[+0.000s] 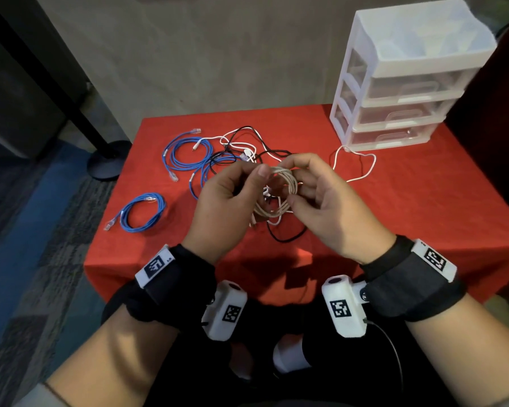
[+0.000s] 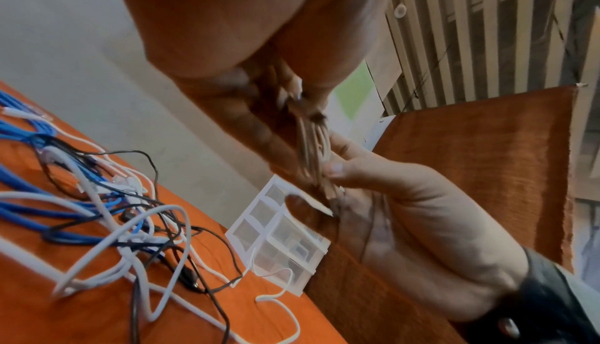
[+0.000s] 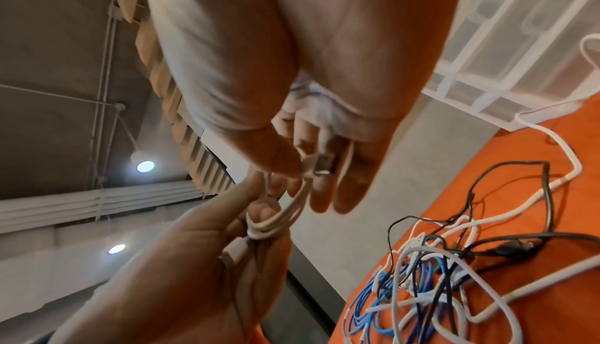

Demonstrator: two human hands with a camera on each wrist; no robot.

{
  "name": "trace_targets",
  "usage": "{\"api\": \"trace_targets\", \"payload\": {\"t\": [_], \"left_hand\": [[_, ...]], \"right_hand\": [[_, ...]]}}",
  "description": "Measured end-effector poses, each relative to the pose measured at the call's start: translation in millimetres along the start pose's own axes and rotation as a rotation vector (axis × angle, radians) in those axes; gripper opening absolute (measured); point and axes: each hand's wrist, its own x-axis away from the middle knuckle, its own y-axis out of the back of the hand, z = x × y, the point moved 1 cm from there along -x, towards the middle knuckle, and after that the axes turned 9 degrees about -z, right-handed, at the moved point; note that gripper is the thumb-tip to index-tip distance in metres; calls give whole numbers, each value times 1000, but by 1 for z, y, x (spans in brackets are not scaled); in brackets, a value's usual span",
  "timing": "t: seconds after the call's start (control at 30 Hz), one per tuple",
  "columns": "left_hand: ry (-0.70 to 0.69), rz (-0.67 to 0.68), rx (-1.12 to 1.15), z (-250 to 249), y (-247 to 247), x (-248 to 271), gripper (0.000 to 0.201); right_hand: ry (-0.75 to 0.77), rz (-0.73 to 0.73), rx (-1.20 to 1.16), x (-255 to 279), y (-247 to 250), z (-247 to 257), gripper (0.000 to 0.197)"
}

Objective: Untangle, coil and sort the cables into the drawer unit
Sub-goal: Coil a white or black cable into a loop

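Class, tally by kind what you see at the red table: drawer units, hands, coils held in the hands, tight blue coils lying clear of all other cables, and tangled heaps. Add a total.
Drawer unit: 1
Hands, left hand and right hand: 2
Off-white coil, pinched by both: 1
Tight blue coil lying clear: 1
Tangled heap: 1
Total: 6

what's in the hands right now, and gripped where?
Both hold one coiled white cable above the table: left hand pinches the coil's left side, right hand its right side.

Far side of the beige coil [image 1: 279, 192] behind fingers; drawer contents perhaps indistinct.
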Motion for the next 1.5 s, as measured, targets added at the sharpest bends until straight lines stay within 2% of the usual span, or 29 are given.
{"api": "trace_targets", "payload": {"t": [0.1,0.23,0.37,0.5,0.6,0.67,0.77,0.9,1.0,1.13,1.27,1.33,1.43,1.5], "left_hand": [[180,102,31,3,7,-1,21],[268,91,35,8,25,-3,17],[362,-45,59,27,59,-19,16],[391,-214,-1,45,110,-37,16],[433,-340,-59,57,147,-49,17],[456,-426,-82,64,167,-56,14],[487,-512,-77,73,188,-61,8],[493,-527,-191,89,201,-64,7],[452,-515,-310,98,202,-66,17],[354,-477,-445,101,201,-67,17],[163,-405,-953,98,210,-69,36],[28,-351,-1100,99,206,-66,46],[-222,-346,-1013,101,175,-55,36],[-400,-330,-902,96,138,-40,22]], "right_hand": [[-3,15,73,1,1,-3,41],[-94,-5,48,-1,5,-13,36],[-160,-31,149,-4,10,-37,19],[-89,-28,491,-2,19,-69,11],[20,5,757,0,24,-84,15],[23,45,872,-1,27,-92,22],[-15,94,934,-2,28,-103,25],[2,89,957,-1,27,-108,25],[2,81,950,0,28,-107,25],[0,82,928,2,31,-107,24],[-5,78,919,5,32,-104,25],[-2,16,920,5,32,-105,28],[-6,-60,955,2,35,-108,37],[-63,-30,960,-1,37,-108,39]]}}
